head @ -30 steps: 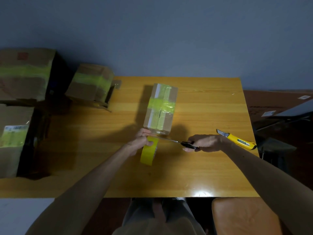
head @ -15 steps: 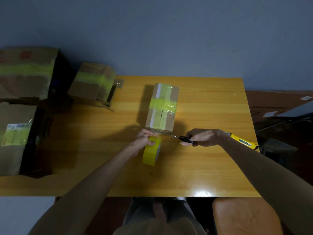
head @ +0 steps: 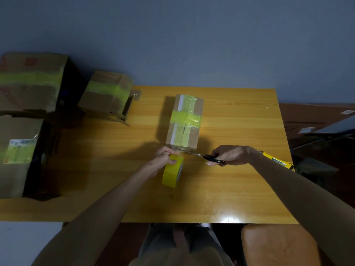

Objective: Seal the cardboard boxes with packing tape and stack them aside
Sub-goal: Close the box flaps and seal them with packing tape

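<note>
A long cardboard box (head: 184,122) crossed with yellow tape lies in the middle of the wooden table (head: 240,189). Just in front of its near end, my left hand (head: 163,159) grips a roll of yellow tape (head: 172,174) held on edge. My right hand (head: 228,155) holds black-handled scissors (head: 207,156), their blades pointing left along the box's bottom near edge toward my left hand. Three taped boxes stand at the left: a small one (head: 107,95), a large one (head: 31,82) and another (head: 18,156) in front.
A yellow utility knife (head: 278,162) lies on the table behind my right wrist, near the right edge. An orange chair seat (head: 278,244) sits below the table's front edge at the right. Dark clutter fills the floor beyond the right edge.
The scissors' blades have moved up to the box's near bottom edge. My left hand with the tape roll has shifted slightly right, closer to the box.
</note>
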